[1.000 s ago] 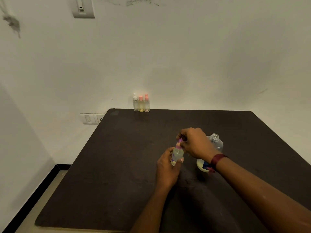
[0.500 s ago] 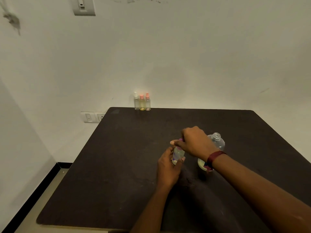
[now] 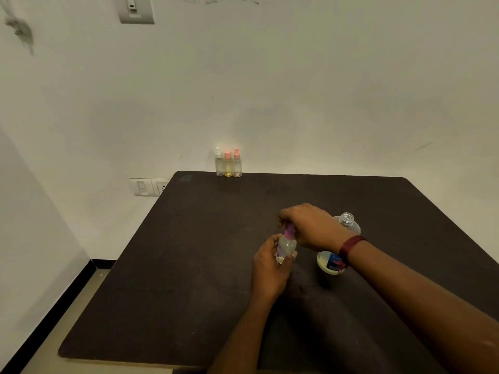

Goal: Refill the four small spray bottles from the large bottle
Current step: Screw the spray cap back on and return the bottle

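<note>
Near the centre of the frame, a small spray bottle (image 3: 286,245) is being gripped around its body by the left hand (image 3: 270,268), fingers curled. Its purple cap (image 3: 290,230) is being pinched from above by the right hand (image 3: 310,228). Just to the right, the large bottle (image 3: 349,222), uncapped, is being partly hidden by the right wrist. Three more small spray bottles (image 3: 228,164) are being kept together at the far edge of the dark surface (image 3: 189,265), centre frame.
</note>
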